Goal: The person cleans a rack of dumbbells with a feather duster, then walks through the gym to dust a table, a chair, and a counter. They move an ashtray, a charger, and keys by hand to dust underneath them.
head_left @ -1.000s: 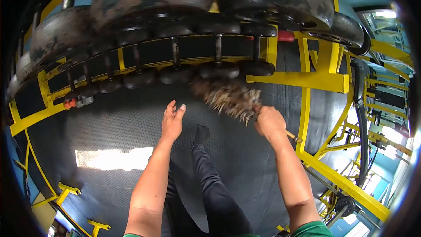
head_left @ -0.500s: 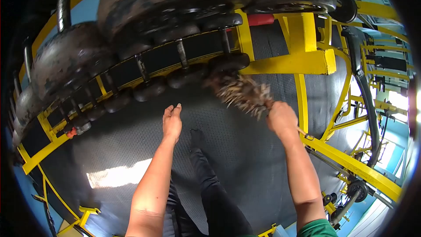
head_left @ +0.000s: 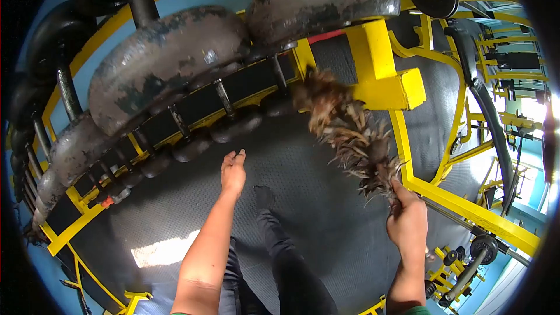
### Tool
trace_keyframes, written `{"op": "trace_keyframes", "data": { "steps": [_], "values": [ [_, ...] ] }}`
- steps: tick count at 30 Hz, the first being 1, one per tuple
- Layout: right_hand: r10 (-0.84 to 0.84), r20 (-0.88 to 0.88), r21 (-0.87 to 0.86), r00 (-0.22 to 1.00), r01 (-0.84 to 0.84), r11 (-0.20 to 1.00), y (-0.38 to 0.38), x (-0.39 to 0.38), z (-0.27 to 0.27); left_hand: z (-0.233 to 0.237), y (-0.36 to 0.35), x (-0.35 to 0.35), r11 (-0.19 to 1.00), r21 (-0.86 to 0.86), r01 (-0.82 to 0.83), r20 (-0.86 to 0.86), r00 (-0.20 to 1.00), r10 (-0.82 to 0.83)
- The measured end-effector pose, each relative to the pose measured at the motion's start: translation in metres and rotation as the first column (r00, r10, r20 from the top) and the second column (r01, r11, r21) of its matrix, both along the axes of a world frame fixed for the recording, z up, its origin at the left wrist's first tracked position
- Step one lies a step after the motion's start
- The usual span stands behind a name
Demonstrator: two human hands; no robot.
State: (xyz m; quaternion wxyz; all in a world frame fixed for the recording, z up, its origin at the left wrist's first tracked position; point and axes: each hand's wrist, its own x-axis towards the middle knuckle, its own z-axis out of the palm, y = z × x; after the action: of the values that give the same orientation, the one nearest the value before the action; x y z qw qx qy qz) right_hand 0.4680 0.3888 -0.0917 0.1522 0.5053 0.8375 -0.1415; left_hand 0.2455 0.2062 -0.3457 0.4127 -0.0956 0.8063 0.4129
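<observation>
My right hand (head_left: 406,219) is closed around the lower end of a brown feather duster (head_left: 350,134). The duster slants up and left, and its blurred tip overlaps the yellow rack upright (head_left: 304,58) beside the last dumbbell (head_left: 279,74) of the lower row. My left hand (head_left: 234,173) hovers over the dark floor with nothing in it, fingers loosely bent and a little apart. Closest above it is another dumbbell (head_left: 223,97) on the lower tier of the rack.
Large worn dumbbells (head_left: 166,64) fill the upper tier. A thick yellow beam (head_left: 388,90) juts out by the duster, and a yellow floor rail (head_left: 475,216) runs along the right. Black textured matting (head_left: 326,221) covers the floor around my feet.
My right hand has moved down and to the right, and more of the feather duster shows, its tip now by the rack upright. The view has shifted; my left hand remains empty.
</observation>
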Motion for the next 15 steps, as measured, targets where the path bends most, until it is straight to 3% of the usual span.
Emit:
{"op": "trace_keyframes", "data": {
  "steps": [1,5,7,8,10,11,12,14,15],
  "values": [
    [-0.039,-0.142,0.004,0.989,0.04,0.999,0.001,0.001,0.003,0.003,0.001,-0.001,1.0,0.004,-0.004,-0.008,1.0,0.004],
    [-0.016,-0.001,-0.147,1.0,0.016,0.989,0.027,-0.059,-0.077,0.015,0.006,-0.004,0.997,0.069,-0.046,0.024,0.999,0.045],
    [-0.082,-0.206,-0.097,0.975,0.063,0.993,0.026,-0.095,-0.114,0.026,0.003,-0.011,0.996,0.09,-0.014,0.032,0.999,0.012],
    [-0.072,-0.206,-0.104,0.976,0.052,0.993,0.023,-0.099,-0.13,0.026,-0.002,-0.013,0.996,0.084,-0.025,0.032,0.999,0.023],
    [-0.093,-0.325,-0.234,0.941,0.015,0.972,0.011,-0.11,-0.143,0.026,-0.012,-0.019,0.986,0.156,-0.053,0.045,0.998,0.047],
    [-0.067,-0.154,-0.204,0.986,0.035,0.978,0.002,-0.105,-0.138,0.019,-0.019,-0.021,0.988,0.143,-0.054,0.033,0.998,0.05],
    [-0.062,-0.149,-0.204,0.987,0.031,0.978,-0.004,-0.103,-0.121,0.015,-0.027,-0.023,0.988,0.143,-0.06,0.038,0.998,0.055],
    [-0.035,0.134,-0.121,0.99,0.052,0.991,-0.008,-0.104,-0.082,0.009,-0.042,-0.028,0.993,0.112,-0.045,0.033,0.999,0.042],
    [0.0,0.168,-0.113,0.986,0.02,0.993,-0.009,-0.115,-0.062,0.005,-0.049,-0.031,0.992,0.114,-0.052,0.041,0.998,0.048]
  ]
}}
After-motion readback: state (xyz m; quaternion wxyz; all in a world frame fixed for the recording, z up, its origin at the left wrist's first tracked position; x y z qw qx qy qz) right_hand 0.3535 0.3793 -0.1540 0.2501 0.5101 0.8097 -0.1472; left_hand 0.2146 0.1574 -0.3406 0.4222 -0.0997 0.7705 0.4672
